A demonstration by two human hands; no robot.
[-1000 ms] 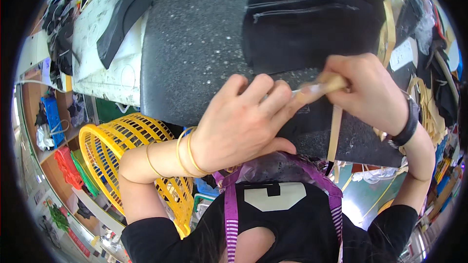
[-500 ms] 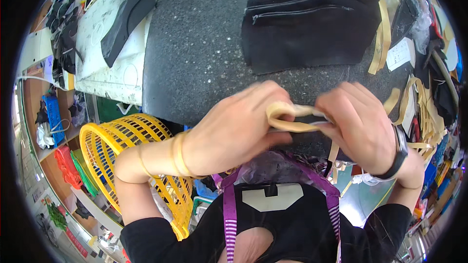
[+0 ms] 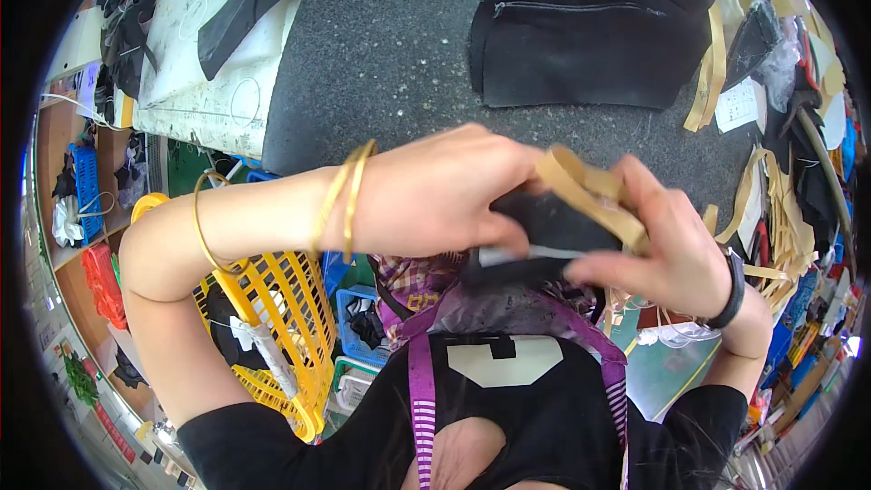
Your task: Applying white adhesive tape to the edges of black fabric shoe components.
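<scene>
A tan strip (image 3: 590,198) is bent in a curve between my two hands above the near edge of the worktable. My left hand (image 3: 435,192) is closed at the strip's left end, its fingertips partly hidden and blurred. My right hand (image 3: 676,249) pinches the strip's other end between thumb and fingers. Directly below the strip is a black fabric-like piece (image 3: 549,222) with a pale band along its near edge, and the right thumb lies against it. How the strip and the black piece are joined, if at all, I cannot tell.
Black stitched panels (image 3: 590,59) lie stacked on the dark speckled table (image 3: 363,63). More tan strips (image 3: 785,227) hang at the right, near a white paper label (image 3: 737,106). A yellow basket (image 3: 318,308) stands at my left, beside a blue basket (image 3: 363,295).
My left forearm has swung up and now lies more level. The tan loop has shifted and tilted down toward the right hand, and the black piece below it shows more.
</scene>
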